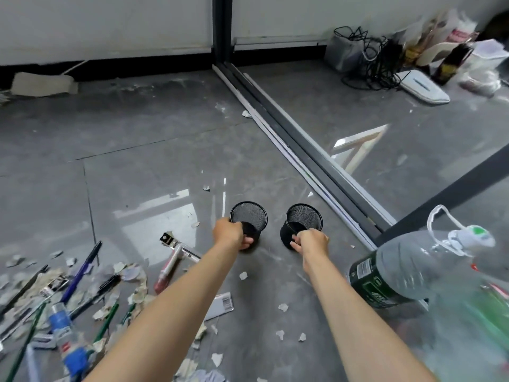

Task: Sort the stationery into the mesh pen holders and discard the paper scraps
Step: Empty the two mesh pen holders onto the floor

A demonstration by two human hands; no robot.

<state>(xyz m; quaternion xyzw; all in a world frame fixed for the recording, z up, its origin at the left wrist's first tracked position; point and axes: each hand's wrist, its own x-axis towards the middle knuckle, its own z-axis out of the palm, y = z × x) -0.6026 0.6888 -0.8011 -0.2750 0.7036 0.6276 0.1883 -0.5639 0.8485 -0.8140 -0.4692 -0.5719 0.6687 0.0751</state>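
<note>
Two black mesh pen holders stand upright on the grey tiled floor, side by side and empty. My left hand grips the near rim of the left holder. My right hand grips the near rim of the right holder. At the lower left lies a heap of stationery among torn paper scraps: a blue pen, green pencils, a glue stick with a blue label, a red-and-white marker and a metal binder clip. Loose paper scraps dot the floor between my forearms.
A large clear water jug with a green label lies at the right, close to my right forearm. A glass partition with a dark floor rail runs diagonally behind the holders. Tangled cables and bags sit at the far right.
</note>
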